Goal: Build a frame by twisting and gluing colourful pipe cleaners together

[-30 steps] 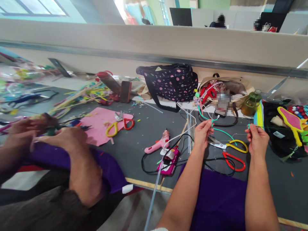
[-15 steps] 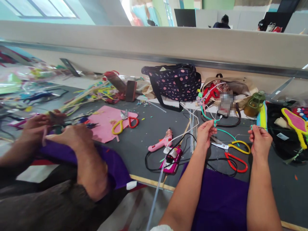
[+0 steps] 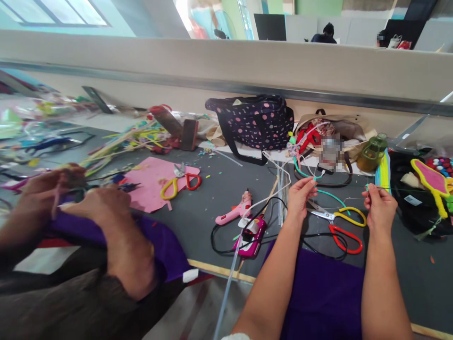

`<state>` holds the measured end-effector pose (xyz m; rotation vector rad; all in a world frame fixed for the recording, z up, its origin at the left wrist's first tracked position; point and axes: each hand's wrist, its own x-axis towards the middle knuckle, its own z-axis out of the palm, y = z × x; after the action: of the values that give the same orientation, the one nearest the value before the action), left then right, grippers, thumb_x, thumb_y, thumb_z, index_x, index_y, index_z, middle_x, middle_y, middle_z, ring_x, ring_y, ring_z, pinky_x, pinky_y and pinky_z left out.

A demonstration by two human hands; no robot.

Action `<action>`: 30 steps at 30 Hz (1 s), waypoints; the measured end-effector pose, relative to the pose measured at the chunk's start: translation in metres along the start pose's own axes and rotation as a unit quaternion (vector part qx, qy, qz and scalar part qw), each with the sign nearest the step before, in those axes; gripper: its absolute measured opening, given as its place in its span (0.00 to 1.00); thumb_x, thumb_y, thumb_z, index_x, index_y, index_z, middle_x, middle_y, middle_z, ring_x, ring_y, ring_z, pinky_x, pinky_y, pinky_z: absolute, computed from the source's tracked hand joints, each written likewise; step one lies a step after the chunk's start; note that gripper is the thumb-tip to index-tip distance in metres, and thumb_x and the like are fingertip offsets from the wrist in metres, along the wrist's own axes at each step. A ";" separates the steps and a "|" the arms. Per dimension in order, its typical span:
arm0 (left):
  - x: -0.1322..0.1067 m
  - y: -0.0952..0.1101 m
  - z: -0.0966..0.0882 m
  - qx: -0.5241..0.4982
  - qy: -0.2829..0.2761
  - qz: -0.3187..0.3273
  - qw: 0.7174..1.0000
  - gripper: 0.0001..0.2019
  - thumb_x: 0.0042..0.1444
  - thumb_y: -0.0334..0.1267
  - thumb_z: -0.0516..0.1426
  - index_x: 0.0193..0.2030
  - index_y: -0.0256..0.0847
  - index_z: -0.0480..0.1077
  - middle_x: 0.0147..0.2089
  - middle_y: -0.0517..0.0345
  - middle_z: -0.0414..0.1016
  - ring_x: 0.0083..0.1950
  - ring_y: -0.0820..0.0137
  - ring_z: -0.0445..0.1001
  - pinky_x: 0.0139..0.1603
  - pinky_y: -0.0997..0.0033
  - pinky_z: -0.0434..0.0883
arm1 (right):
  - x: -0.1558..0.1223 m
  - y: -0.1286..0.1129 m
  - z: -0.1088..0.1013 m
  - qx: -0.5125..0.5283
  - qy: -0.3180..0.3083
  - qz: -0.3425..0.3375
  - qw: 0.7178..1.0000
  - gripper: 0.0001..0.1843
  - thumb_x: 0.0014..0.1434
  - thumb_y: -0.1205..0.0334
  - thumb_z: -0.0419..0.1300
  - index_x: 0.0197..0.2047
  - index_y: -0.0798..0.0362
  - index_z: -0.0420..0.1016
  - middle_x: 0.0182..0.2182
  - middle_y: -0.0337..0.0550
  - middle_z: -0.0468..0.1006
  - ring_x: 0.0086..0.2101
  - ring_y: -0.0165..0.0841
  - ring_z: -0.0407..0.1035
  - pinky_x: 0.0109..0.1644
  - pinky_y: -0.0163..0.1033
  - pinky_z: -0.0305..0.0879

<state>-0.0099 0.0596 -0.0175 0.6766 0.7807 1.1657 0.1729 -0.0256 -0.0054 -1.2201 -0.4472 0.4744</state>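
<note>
My left hand [image 3: 300, 196] pinches a green pipe cleaner [image 3: 333, 195] between thumb and fingertips above the dark table. Level with it on the right, my right hand [image 3: 380, 205] pinches a small green end with a thin dark strand running off to the right. Whether both ends belong to one piece, I cannot tell. Between and below my hands lie scissors [image 3: 327, 215] with one yellow and one red handle, blades apart. Purple cloth [image 3: 323, 293] spreads under my forearms. A pink glue gun [image 3: 237, 210] rests left of my left hand, beside a magenta power box [image 3: 252, 238].
A co-worker's hands [image 3: 95, 203] work at the left over purple cloth. Behind stand a dotted bag [image 3: 253, 123], a phone [image 3: 189, 134] and a green bottle [image 3: 372, 153]. Pink felt [image 3: 148, 179] carries more scissors [image 3: 180, 182]. A black bag [image 3: 406, 203] lies right; cables cross the table.
The whole view has shifted slightly left. My hands keep the same pinches at nearly the same spacing. The co-worker's hands have moved a little to the left.
</note>
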 end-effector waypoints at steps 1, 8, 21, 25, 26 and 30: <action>0.000 0.000 0.000 0.000 0.002 0.003 1.000 0.20 0.36 0.41 0.70 0.37 0.36 0.77 0.30 0.57 0.78 0.27 0.76 0.73 0.29 0.75 0.70 | 0.000 0.000 0.000 -0.002 -0.002 0.000 1.000 0.16 0.44 0.53 0.70 0.27 0.57 0.75 0.18 0.37 0.73 0.15 0.20 0.57 0.14 0.26 0.49; 0.003 -0.002 -0.001 -0.005 0.007 0.005 1.000 0.18 0.36 0.39 0.70 0.35 0.35 0.78 0.29 0.57 0.77 0.27 0.76 0.72 0.29 0.76 0.69 | 0.000 0.000 -0.001 -0.004 -0.013 0.005 1.000 0.16 0.46 0.52 0.69 0.27 0.57 0.75 0.19 0.38 0.74 0.15 0.20 0.57 0.14 0.26 0.49; 0.006 -0.006 -0.003 -0.017 0.016 0.002 1.000 0.18 0.34 0.39 0.71 0.34 0.34 0.78 0.28 0.56 0.77 0.27 0.76 0.72 0.30 0.75 0.69 | 0.001 0.002 -0.002 0.021 -0.019 0.020 0.999 0.15 0.46 0.54 0.70 0.26 0.57 0.75 0.19 0.38 0.75 0.15 0.21 0.58 0.13 0.25 0.50; 0.007 -0.007 -0.003 -0.022 0.012 0.000 1.000 0.17 0.34 0.39 0.71 0.34 0.34 0.78 0.27 0.57 0.77 0.26 0.76 0.72 0.30 0.75 0.69 | 0.002 0.004 -0.002 0.016 -0.016 0.021 1.000 0.15 0.45 0.54 0.70 0.25 0.57 0.74 0.18 0.39 0.75 0.15 0.20 0.58 0.13 0.25 0.50; 0.007 -0.007 -0.003 -0.024 0.010 -0.001 1.000 0.17 0.34 0.38 0.71 0.34 0.34 0.78 0.27 0.57 0.77 0.26 0.76 0.72 0.30 0.75 0.69 | 0.002 0.005 -0.002 0.014 -0.016 0.020 1.000 0.15 0.45 0.54 0.70 0.25 0.57 0.74 0.18 0.39 0.75 0.15 0.20 0.58 0.13 0.25 0.50; 0.007 -0.007 -0.004 -0.033 0.006 -0.009 0.999 0.17 0.34 0.38 0.71 0.33 0.34 0.78 0.27 0.57 0.77 0.26 0.77 0.72 0.31 0.76 0.70 | 0.003 0.006 -0.002 0.011 -0.013 0.020 1.000 0.15 0.45 0.54 0.70 0.24 0.57 0.74 0.18 0.39 0.75 0.15 0.20 0.57 0.13 0.25 0.49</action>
<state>-0.0078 0.0645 -0.0265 0.6082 0.7534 1.1743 0.1757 -0.0237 -0.0117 -1.2048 -0.4393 0.5291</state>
